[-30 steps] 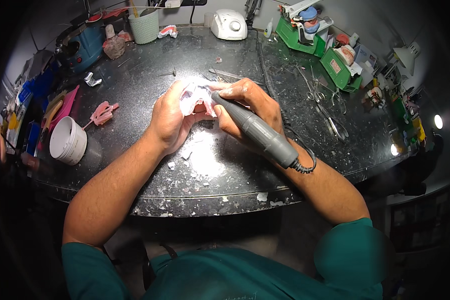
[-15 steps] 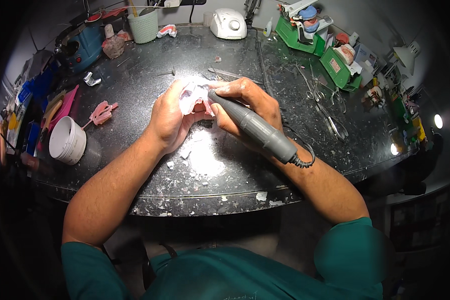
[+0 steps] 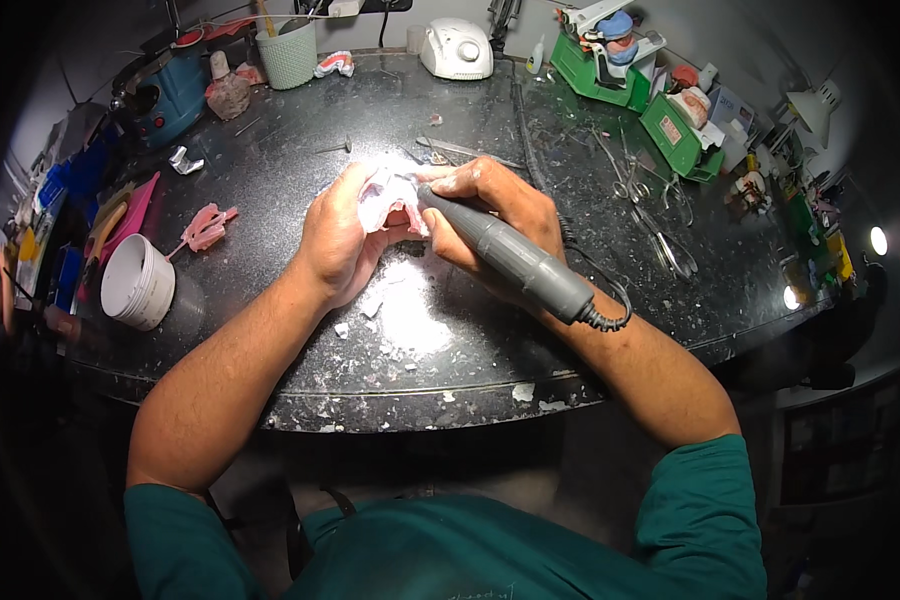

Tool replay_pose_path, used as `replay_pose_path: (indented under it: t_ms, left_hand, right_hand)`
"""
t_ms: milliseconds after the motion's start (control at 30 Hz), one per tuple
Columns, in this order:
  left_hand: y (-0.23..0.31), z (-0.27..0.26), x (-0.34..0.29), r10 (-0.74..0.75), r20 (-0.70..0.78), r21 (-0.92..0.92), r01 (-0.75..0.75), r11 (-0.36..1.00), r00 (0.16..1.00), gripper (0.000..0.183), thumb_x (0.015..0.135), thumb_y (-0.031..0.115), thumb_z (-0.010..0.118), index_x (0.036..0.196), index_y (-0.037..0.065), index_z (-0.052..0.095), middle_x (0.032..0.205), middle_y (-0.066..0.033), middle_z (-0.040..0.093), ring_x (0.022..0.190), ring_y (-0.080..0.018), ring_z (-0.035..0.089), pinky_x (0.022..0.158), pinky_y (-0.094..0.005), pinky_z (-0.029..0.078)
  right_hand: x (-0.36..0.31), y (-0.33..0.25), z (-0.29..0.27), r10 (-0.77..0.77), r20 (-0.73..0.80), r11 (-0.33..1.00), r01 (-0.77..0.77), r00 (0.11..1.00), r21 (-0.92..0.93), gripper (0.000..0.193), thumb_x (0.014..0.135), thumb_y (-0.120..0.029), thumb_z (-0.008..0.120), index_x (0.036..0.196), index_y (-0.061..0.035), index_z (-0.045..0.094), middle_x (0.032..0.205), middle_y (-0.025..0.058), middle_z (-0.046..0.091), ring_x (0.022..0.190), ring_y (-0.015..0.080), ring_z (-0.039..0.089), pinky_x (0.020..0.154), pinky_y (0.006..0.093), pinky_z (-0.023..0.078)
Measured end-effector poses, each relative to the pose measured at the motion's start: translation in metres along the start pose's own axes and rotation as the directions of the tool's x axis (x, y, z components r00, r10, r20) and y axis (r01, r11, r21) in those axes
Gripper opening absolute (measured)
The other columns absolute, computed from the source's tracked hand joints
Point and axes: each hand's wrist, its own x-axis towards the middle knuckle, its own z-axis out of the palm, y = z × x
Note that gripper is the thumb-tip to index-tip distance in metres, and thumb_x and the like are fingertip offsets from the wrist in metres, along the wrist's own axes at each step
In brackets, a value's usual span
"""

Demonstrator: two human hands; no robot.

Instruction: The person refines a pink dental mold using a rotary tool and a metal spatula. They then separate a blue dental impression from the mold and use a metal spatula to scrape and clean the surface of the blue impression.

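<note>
Head view: your left hand curls around the pink-and-white dental piece, over the black bench; right hand closed round the grey rotary handpiece, nose at its right edge. Best: braced fingers, light pressure.

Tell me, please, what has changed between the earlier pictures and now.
The right grip and its grey rotary handpiece shifted slightly, the handpiece's rear end moving a little up and left in the picture. Nothing was taken hold of or let go: the left grip keeps the white-and-pink dental piece. The white tub and white control box stayed put.
</note>
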Motion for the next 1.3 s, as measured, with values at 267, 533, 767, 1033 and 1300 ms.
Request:
replay_pose_path:
  t_ms: [267,533,767,1033,1300]
  left_hand:
    - [0.003,0.007,-0.002,0.013,-0.021,0.011,-0.013,1.000,1.000,0.035,0.106,0.033,0.045,0.119,0.005,0.061,0.098,-0.0072,0.069,0.088,-0.0158,0.067,0.084,-0.0365,0.055]
    - [0.025,-0.001,0.005,0.249,0.289,0.241,-0.322,0.915,0.924,0.037,0.104,0.036,0.049,0.117,0.003,0.058,0.109,-0.0104,0.066,0.097,-0.0201,0.065,0.088,-0.0352,0.052]
    - [0.034,0.005,-0.002,0.075,0.499,0.866,-0.499,-0.019,0.863,0.055,0.094,0.018,0.069,0.144,0.002,0.051,0.124,-0.0131,0.063,0.116,-0.0227,0.061,0.103,-0.0364,0.047]
    - [0.036,-0.002,0.006,-0.006,0.157,0.159,-0.020,0.987,0.988,0.050,0.101,0.039,0.048,0.125,-0.002,0.062,0.108,-0.0164,0.071,0.100,-0.0234,0.069,0.083,-0.0354,0.053]
    - [0.040,0.009,0.002,0.069,0.111,0.180,-0.088,0.980,0.991,0.060,0.101,0.051,0.040,0.112,-0.001,0.067,0.093,-0.0158,0.072,0.082,-0.0234,0.073,0.070,-0.0301,0.054]
  right_hand:
    - [0.001,0.002,-0.003,-0.043,-0.003,0.996,0.043,0.999,0.075,0.024,0.078,-0.004,0.077,0.095,-0.0003,0.061,0.091,0.0140,0.066,0.099,0.0292,0.074,0.076,0.0381,0.062]
    - [0.006,0.012,-0.005,-0.102,-0.267,0.989,0.126,0.958,0.075,0.023,0.082,-0.005,0.077,0.099,-0.0008,0.062,0.089,0.0129,0.069,0.080,0.0179,0.071,0.070,0.0300,0.058]
    - [0.012,0.025,-0.031,0.286,-0.231,0.926,-0.207,0.930,0.316,0.018,0.093,-0.012,0.072,0.101,-0.0030,0.059,0.090,0.0046,0.064,0.085,0.0097,0.060,0.078,0.0259,0.050]
    - [0.021,0.078,-0.079,0.475,-0.292,0.880,-0.457,0.830,0.133,0.012,0.090,-0.013,0.070,0.084,-0.0035,0.066,0.081,0.0033,0.069,0.072,0.0109,0.063,0.069,0.0276,0.051]
    - [0.015,0.081,-0.096,0.831,-0.013,0.364,-0.561,0.556,-0.743,0.061,0.100,-0.056,0.052,0.119,0.0010,0.065,0.117,0.0265,0.069,0.111,0.0420,0.066,0.095,0.0545,0.049]
